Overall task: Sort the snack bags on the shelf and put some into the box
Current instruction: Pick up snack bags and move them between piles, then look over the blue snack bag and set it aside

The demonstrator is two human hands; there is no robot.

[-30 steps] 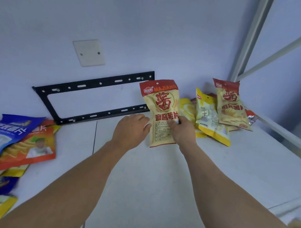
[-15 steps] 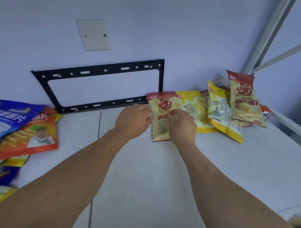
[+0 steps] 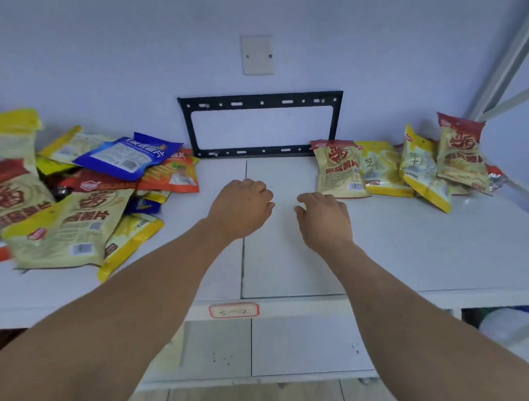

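White shelf (image 3: 405, 250), two empty hands, left (image 3: 240, 207) and right (image 3: 324, 219), fingers loosely curled.

Glossy, crinkled plastic-film yellow-and-red snack bags (image 3: 340, 168); smooth matt white shelf board (image 3: 420, 244); matt black perforated metal bracket (image 3: 260, 101).

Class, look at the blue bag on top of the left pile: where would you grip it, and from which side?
Probably by the near right corner of the blue bag, coming from the right. It lies flat on top of the left pile with that edge sticking out over the orange bag, so fingers can slip under. The left hand is nearest.
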